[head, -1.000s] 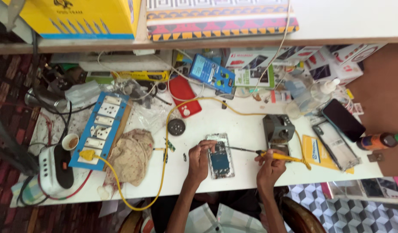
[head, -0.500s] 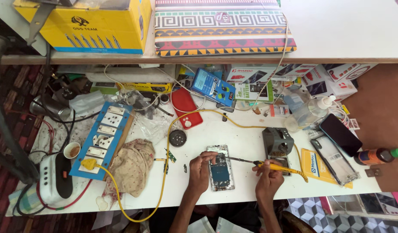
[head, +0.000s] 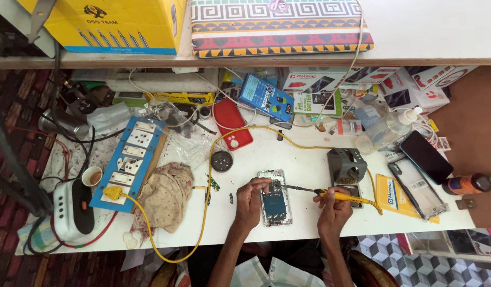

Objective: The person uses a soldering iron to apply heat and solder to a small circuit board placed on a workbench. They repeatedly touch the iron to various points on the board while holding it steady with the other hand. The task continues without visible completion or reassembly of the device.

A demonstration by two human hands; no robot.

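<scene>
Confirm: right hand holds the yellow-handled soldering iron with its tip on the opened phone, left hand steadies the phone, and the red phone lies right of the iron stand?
One slip. The head view shows the red phone left of the iron stand, up near the blue switchboard. The rest holds: right hand grips the soldering iron, tip on the opened phone; left hand steadies it.

The view has tilted up since the earlier pictures, so the worktop [head: 309,159] with both hands now lies lower in the picture and more of the shelf above it shows. The left hand [head: 249,204] and right hand [head: 333,208] stay at the front edge. The iron [head: 330,194] tip has stayed on the phone [head: 273,197].
</scene>
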